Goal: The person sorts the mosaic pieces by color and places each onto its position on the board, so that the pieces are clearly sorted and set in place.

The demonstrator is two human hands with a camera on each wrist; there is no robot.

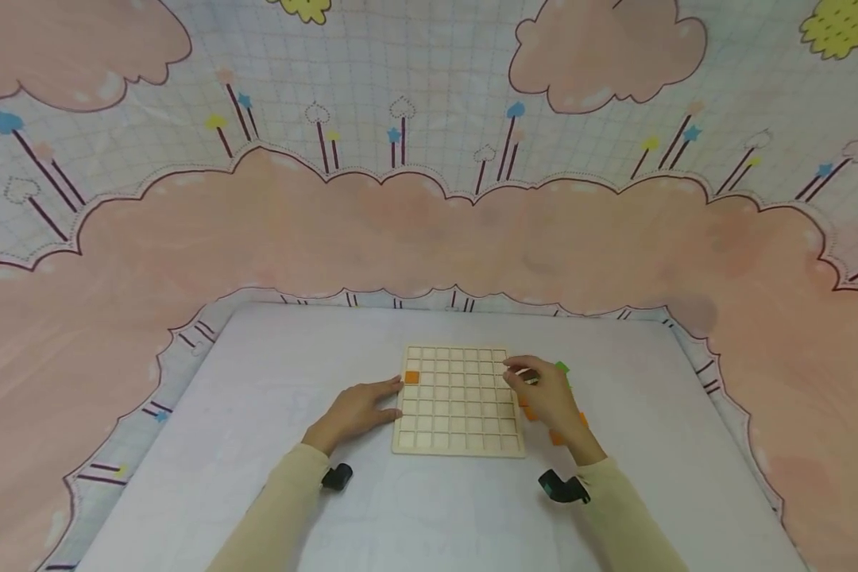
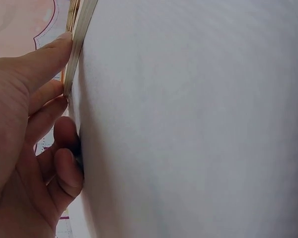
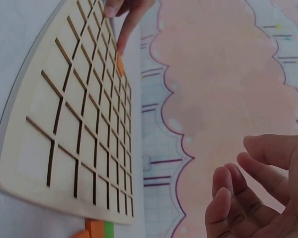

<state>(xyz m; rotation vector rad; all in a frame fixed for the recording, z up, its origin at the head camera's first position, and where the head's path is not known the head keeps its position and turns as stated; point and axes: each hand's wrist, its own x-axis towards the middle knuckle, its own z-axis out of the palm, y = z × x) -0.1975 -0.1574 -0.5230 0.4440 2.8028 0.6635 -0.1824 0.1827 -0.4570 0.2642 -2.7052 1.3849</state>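
A square wooden grid board [image 1: 457, 405] lies on the white table, with a single orange tile [image 1: 411, 377] in a cell of its leftmost column. My left hand [image 1: 357, 409] rests at the board's left edge, fingertips and thumb touching the rim; the left wrist view shows the fingers against the board's side. Over the right edge hovers my right hand [image 1: 546, 393], its fingers loosely bent. In the right wrist view the thumb and fingers [image 3: 260, 186] stand apart from the board with nothing between them.
Orange tiles [image 1: 558, 437] and a green tile [image 1: 562, 367] lie right of the board, partly hidden by the right hand. Black wrist devices [image 1: 564, 486] sit at both sleeves. A patterned cloth [image 1: 429, 238] hangs behind the white tabletop [image 1: 257, 381].
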